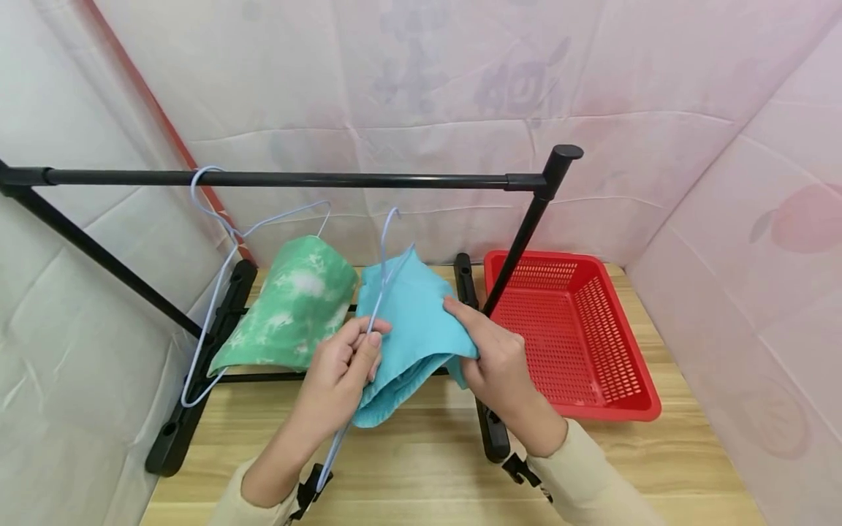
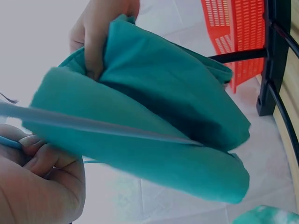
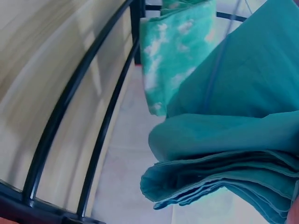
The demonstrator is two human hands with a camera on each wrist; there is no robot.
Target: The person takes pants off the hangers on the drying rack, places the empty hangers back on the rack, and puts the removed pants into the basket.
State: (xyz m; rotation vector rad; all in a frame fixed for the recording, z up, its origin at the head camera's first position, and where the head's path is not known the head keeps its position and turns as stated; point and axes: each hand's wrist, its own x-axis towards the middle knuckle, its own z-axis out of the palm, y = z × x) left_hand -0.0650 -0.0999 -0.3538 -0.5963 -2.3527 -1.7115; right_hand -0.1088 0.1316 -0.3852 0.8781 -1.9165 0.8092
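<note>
My left hand [image 1: 345, 365] pinches a light blue wire hanger [image 1: 383, 281] between thumb and fingers, its hook pointing up. Folded turquoise cloth [image 1: 421, 314] hangs about this hanger, and one wire [image 2: 103, 127] runs across the fabric in the left wrist view. From the right, my right hand [image 1: 498, 358] grips the cloth's edge, thumb on top. Several layers of the folded cloth [image 3: 224, 186] show in the right wrist view. Left of it, a green-and-white tie-dyed cloth [image 1: 302, 299] hangs on a second blue hanger [image 1: 217, 292] hooked over the black rail.
A black rack's top rail [image 1: 368, 180] spans above the hands, with its feet on the wooden table [image 1: 408, 475]. Behind its right post stands a red perforated basket [image 1: 552, 343]. Pale printed sheeting [image 1: 447, 88] encloses the back and sides.
</note>
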